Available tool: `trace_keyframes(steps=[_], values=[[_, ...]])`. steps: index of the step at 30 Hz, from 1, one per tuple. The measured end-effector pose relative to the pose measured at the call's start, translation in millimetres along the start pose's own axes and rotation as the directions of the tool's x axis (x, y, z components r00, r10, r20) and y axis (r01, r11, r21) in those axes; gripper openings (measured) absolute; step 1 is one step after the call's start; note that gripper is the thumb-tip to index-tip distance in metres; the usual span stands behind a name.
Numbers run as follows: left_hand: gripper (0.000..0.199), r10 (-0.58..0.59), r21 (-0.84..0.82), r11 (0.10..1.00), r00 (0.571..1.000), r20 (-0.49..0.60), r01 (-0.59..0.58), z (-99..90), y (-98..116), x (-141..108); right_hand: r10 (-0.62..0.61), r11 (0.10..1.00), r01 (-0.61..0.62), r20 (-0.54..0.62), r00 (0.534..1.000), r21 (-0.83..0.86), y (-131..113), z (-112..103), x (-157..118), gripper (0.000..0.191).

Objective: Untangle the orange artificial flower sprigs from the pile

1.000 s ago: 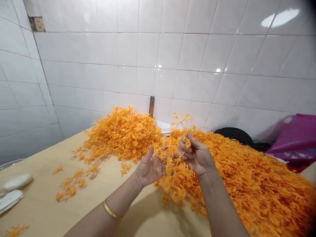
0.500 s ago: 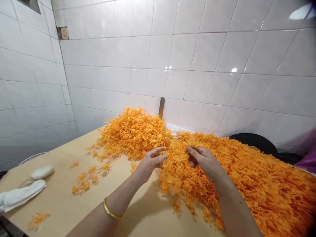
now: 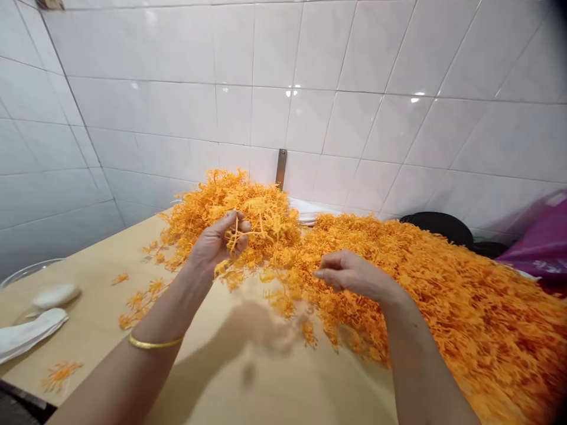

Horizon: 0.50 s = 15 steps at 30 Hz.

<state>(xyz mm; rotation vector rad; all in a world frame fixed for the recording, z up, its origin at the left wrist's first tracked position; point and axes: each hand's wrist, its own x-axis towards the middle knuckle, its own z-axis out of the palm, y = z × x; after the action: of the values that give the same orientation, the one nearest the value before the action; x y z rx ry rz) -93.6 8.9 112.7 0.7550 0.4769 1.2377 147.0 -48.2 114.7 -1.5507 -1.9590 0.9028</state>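
In the head view, my left hand [image 3: 217, 239] is pinched around a branched orange plastic flower sprig [image 3: 261, 233], raised over the table. Its thin stems stick out past my fingers, and its blossoms blend with the smaller orange heap [image 3: 230, 195] behind. Over the left edge of the large orange sprig pile [image 3: 425, 283] hovers my right hand [image 3: 349, 273], thumb and fingers drawn together. Whatever those fingers hold, if anything, is hidden.
Loose orange sprigs [image 3: 137, 307] lie on the tan table [image 3: 239, 383]. At left are a white oval object [image 3: 56, 295] and a white cloth-like piece [image 3: 31, 333]. A metal strip [image 3: 281, 168] stands against the tiled wall; a black round object [image 3: 438, 227] and purple bag [image 3: 538, 242] are at right.
My hands have moved apart: the left up and leftward with the sprig, the right slightly down over the pile. The sprig no longer stretches between them. The camera view has tilted down.
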Motion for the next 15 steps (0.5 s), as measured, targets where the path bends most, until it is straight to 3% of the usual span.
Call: trace_keyframes(steps=[2,4,7,9,12,15], values=[[0.013,-0.006,0.032,0.999,0.999,0.033,0.004,-0.2,9,-2,0.070,0.997,-0.074,0.249,0.966,0.009,2,12,2,0.026],[0.014,-0.001,0.042,0.999,0.999,0.052,-0.001,-0.2,14,-3,0.127,0.991,-0.137,0.427,0.895,-0.009,5,32,9,0.024],[0.014,0.058,0.032,0.998,0.996,0.062,-0.060,2.8,25,-3,0.202,0.978,-0.202,0.520,0.830,-0.057,12,63,22,0.015],[0.015,0.118,0.029,0.992,0.991,0.063,-0.120,7.7,38,-3,0.192,0.979,-0.205,0.447,0.874,-0.020,19,75,30,0.015],[0.017,0.203,0.050,0.977,0.977,0.064,-0.207,18.0,62,-7,0.116,0.989,-0.131,0.187,0.975,0.071,31,76,40,0.045],[0.017,0.253,0.131,0.957,0.966,0.062,-0.259,26.5,68,-10,0.085,0.988,-0.088,0.024,0.996,0.125,39,66,43,0.049]])
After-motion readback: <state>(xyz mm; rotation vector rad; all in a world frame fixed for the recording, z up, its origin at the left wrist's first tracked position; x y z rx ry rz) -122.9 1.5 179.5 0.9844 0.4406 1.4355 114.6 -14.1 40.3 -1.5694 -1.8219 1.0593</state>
